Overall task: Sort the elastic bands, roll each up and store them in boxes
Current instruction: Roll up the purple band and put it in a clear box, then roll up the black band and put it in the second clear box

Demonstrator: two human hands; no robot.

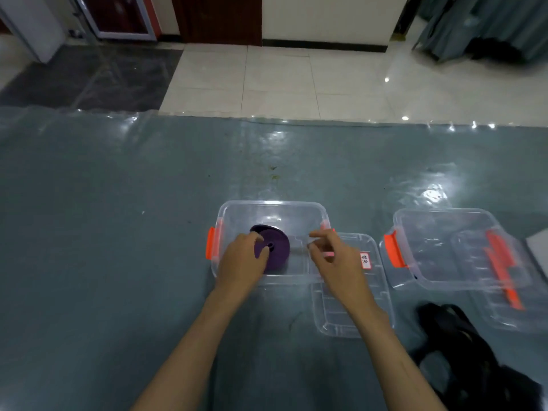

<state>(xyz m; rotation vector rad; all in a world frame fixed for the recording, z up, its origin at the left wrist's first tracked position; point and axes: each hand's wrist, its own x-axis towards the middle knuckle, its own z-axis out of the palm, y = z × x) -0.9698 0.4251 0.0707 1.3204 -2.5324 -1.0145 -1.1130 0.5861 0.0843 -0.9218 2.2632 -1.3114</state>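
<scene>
A rolled purple band [274, 249] lies flat as a coil inside a clear plastic box [271, 206] with orange latches, toward the box's left half. The box stands on a grey-green worktop [118, 232] covered with clear film.

The left hand [241, 262] reaches into the box from the near side, fingers curled over the near-left edge of the coil and touching it; whether they actually grip the coil cannot be told. The right hand [332, 253] hovers over the right end of the same box, fingers loosely bent and holding nothing visible.

A clear lid [350, 321] lies flat on the worktop just beside the box, at its near-right corner, and carries a small white label [366, 260] with writing too small to read. A second clear box [444, 247] with orange latches stands well to the right, resting partly on its own lid. A heap of black bands [462, 345] lies unrolled near the right edge, in front of the second box.
</scene>
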